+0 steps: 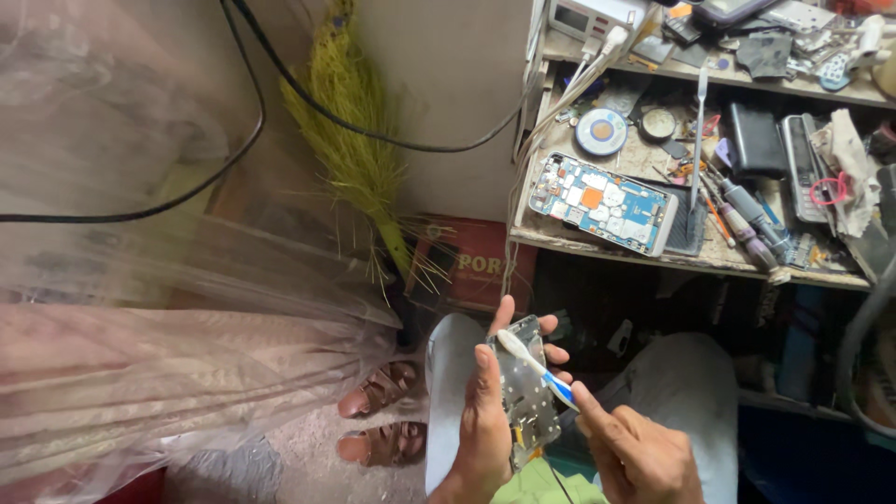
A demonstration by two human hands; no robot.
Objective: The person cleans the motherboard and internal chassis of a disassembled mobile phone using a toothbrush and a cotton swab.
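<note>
My left hand grips an opened phone body by its edges, with the bare circuit side facing up, low in the middle of the head view above my knees. My right hand holds a white and blue toothbrush by its handle. The brush head rests on the top end of the phone body.
An opened phone with a blue circuit board lies on the cluttered wooden workbench at the upper right, among screwdrivers, old phones and parts. A green broom leans on the wall. Sandals lie on the floor. Plastic sheeting fills the left.
</note>
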